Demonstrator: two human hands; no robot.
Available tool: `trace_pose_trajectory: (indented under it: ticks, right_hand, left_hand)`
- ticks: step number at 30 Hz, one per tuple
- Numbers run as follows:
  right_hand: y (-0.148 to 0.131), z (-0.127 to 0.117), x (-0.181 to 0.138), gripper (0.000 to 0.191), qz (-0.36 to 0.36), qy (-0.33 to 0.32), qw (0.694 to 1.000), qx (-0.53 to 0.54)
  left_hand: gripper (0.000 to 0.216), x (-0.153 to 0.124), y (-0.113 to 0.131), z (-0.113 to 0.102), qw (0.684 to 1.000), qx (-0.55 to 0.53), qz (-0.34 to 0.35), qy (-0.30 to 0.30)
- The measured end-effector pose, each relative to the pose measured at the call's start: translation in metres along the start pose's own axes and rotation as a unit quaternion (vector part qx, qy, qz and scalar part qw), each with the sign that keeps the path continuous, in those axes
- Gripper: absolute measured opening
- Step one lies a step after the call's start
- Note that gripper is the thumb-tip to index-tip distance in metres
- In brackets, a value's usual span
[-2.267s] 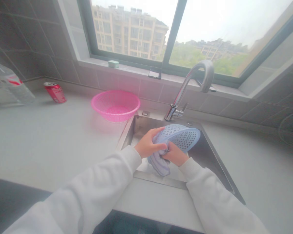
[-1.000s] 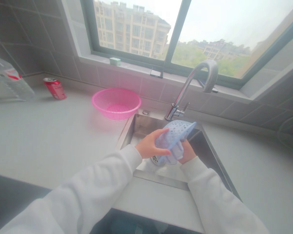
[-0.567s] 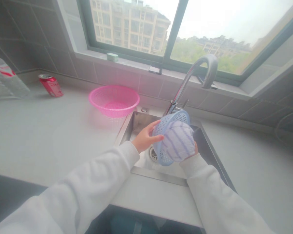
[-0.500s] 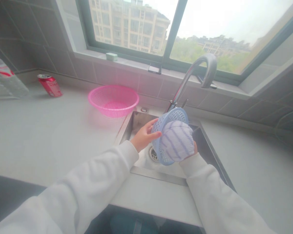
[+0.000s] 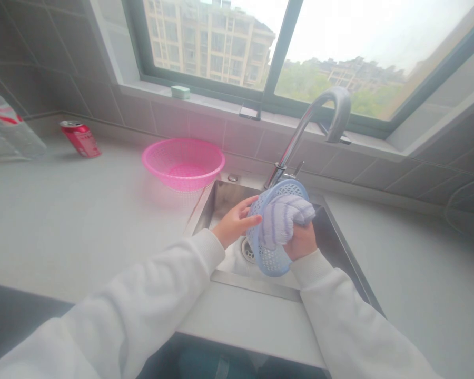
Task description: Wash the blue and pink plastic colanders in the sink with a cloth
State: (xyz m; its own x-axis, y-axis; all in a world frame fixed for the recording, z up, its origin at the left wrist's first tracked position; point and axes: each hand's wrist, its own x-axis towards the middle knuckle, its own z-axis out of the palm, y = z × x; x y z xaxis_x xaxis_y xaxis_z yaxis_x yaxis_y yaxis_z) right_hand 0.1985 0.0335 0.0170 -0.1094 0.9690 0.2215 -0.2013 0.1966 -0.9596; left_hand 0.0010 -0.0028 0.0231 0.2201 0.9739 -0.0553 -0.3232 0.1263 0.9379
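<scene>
A light blue perforated plastic basket (image 5: pixel 274 263) is tilted on its side above the sink (image 5: pixel 256 287), its inside turned to the right. My left hand (image 5: pixel 237 222) grips it by the left rim, thumb on the near side and fingers behind. In my right hand (image 5: pixel 301 242) is a bunched white cloth with pale purple stripes (image 5: pixel 278 221), pressed against the inside of the basket. The right fingers are partly hidden by the cloth. Below the basket the sink drain (image 5: pixel 248 251) shows in part.
A chrome faucet (image 5: pixel 300 134) arches over the back of the sink. To the left on the counter stand a pink basket (image 5: pixel 184 181), a red can (image 5: pixel 81 139) and a clear plastic bottle (image 5: pixel 18 134). A pale green block (image 5: pixel 180 92) lies on the windowsill.
The basket has turned and dropped slightly. My right hand has swung round with the cloth, so its back now shows; the cloth is more bunched. My left hand keeps its hold.
</scene>
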Motion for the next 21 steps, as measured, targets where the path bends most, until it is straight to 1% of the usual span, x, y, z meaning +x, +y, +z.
trace_pose_trajectory:
  ticks: [2,4,5,7,10,12,14,16,18,21]
  right_hand:
    - [0.001,0.001,-0.001,0.061,-0.022,0.044,0.999,0.023]
    - [0.005,0.002,-0.002,0.061,-0.039,0.058,0.997,0.016]
    - [0.008,0.002,-0.002,0.058,-0.051,0.06,0.997,0.0]
    - [0.013,0.002,-0.002,0.046,-0.077,0.068,0.994,-0.036]
    - [0.017,0.001,-0.001,0.026,-0.108,0.072,0.988,-0.085]
    - [0.015,0.0,-0.001,0.021,-0.124,0.068,0.983,-0.117]
    - [0.012,-0.002,-0.001,0.021,-0.133,0.069,0.979,-0.14]
    - [0.009,-0.003,-0.002,0.024,-0.119,0.066,0.981,-0.139]
    - [0.009,-0.006,-0.002,0.029,-0.094,0.048,0.985,-0.138]
    - [0.01,-0.008,-0.004,0.04,-0.062,0.001,0.986,-0.155]
  left_hand:
    - [0.112,0.0,-0.001,0.001,1.0,-0.004,0.002,-0.018]
    - [0.113,0.0,-0.002,0.001,0.999,-0.016,0.007,-0.038]
    - [0.113,0.0,-0.002,0.002,0.999,-0.023,0.008,-0.049]
    - [0.111,0.0,-0.003,0.003,0.997,-0.034,0.011,-0.065]
    - [0.109,0.001,-0.005,0.003,0.997,-0.036,0.012,-0.074]
    - [0.109,0.002,-0.006,0.003,0.996,-0.033,0.015,-0.076]
    - [0.108,0.002,-0.008,0.003,0.997,-0.029,0.018,-0.076]
    - [0.105,0.003,-0.009,0.003,0.997,-0.026,0.022,-0.076]
    - [0.103,0.004,-0.011,0.004,0.996,-0.028,0.029,-0.077]
    - [0.105,0.004,-0.012,0.007,0.996,-0.042,0.042,-0.068]
